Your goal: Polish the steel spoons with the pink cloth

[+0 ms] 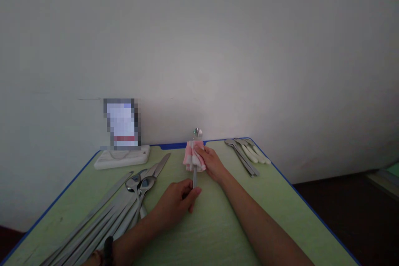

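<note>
A metal spoon (195, 176) is held upright over the table, its shiny bowl pointing toward the wall. My left hand (179, 199) pinches the lower end of its handle. Higher up, my right hand (210, 162) is closed on a pink and white cloth (190, 158) wrapped around the spoon's upper handle, just below the bowl. The cloth hides that part of the handle. Left of my left hand lies a pile of cutlery (115, 212) with knives and spoons, partly covered by my left forearm.
On the right of the green table (224, 224) lie several spoons (241, 156) and pieces with cream handles (251, 153). A blurred-out screen (123, 124) stands on a white base (123, 158) at the back left. A wall (249, 50) rises behind the table's blue edge.
</note>
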Tool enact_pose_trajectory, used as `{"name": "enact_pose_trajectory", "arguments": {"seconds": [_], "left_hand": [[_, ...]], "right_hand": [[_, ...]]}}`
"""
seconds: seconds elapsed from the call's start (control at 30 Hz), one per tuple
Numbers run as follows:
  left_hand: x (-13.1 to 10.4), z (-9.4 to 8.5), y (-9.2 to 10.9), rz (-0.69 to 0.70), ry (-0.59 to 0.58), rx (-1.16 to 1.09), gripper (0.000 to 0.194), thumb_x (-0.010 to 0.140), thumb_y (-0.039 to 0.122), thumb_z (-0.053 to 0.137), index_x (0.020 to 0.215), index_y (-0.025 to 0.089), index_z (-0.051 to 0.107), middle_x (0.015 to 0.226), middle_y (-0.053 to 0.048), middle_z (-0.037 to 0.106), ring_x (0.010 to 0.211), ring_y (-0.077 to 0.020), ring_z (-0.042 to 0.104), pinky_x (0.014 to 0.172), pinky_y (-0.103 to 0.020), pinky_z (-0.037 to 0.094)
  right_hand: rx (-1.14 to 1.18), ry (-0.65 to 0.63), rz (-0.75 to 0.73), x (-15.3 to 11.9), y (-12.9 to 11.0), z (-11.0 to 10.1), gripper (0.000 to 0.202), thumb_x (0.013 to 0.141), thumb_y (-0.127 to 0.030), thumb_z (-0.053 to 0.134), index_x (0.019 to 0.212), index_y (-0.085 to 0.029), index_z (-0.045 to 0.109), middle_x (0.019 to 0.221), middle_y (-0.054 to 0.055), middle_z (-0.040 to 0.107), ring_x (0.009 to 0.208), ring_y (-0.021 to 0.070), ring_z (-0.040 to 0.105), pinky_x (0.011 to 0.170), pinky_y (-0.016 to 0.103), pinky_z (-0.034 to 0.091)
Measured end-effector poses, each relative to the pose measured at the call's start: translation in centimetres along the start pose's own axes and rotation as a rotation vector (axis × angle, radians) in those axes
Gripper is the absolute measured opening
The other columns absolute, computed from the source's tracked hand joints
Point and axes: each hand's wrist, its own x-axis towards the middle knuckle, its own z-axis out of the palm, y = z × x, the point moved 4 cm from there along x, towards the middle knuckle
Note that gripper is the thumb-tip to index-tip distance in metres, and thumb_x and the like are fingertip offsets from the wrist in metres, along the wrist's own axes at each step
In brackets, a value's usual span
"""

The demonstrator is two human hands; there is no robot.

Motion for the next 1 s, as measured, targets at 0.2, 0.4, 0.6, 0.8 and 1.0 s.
{"name": "enact_pose_trajectory", "arguments": {"seconds": [0.2,0.4,0.6,0.8,1.0], "left_hand": [[0.01,-0.1,0.17,0.0,0.009,0.037,0.032,0.084,0.042,0.04,0.063,0.019,0.043,0.05,0.004,0.05,0.047,-0.0101,0.044,0.049,-0.021,0.031],[0.07,-0.06,0.18,0.003,0.013,0.022,0.03,0.083,0.042,0.041,0.064,0.019,0.044,0.05,0.005,0.049,0.047,-0.0099,0.043,0.048,-0.021,0.03],[0.04,0.0,0.14,-0.004,0.009,0.012,0.028,0.083,0.04,0.041,0.065,0.019,0.044,0.05,0.005,0.049,0.046,-0.0099,0.043,0.048,-0.021,0.03],[-0.07,0.1,0.26,-0.012,-0.001,-0.005,0.029,0.083,0.041,0.041,0.065,0.019,0.043,0.05,0.005,0.049,0.046,-0.01,0.044,0.047,-0.021,0.031],[0.01,-0.02,0.37,0.002,0.008,0.024,0.029,0.083,0.04,0.041,0.064,0.019,0.044,0.05,0.005,0.049,0.047,-0.0099,0.044,0.048,-0.021,0.03]], "right_hand": [[0.022,-0.01,0.014,-0.1,0.03,0.16,0.035,0.066,-0.048,0.066,0.062,-0.014,0.058,0.052,-0.002,0.058,0.047,0.008,0.045,0.051,0.022,0.036],[0.012,-0.009,0.024,-0.29,-0.05,0.18,0.034,0.067,-0.047,0.065,0.063,-0.014,0.058,0.052,-0.002,0.057,0.046,0.0081,0.045,0.049,0.022,0.036],[-0.017,0.0,0.005,0.01,0.17,-0.03,0.034,0.067,-0.047,0.065,0.062,-0.014,0.058,0.052,-0.002,0.057,0.046,0.0079,0.045,0.049,0.022,0.034],[-0.023,-0.011,0.004,0.04,0.21,-0.03,0.034,0.068,-0.048,0.065,0.065,-0.014,0.059,0.052,-0.002,0.057,0.046,0.0079,0.045,0.048,0.022,0.034],[-0.039,-0.019,0.007,0.06,0.21,0.02,0.035,0.069,-0.048,0.064,0.063,-0.014,0.059,0.051,-0.002,0.057,0.047,0.0083,0.046,0.048,0.022,0.035]]}}
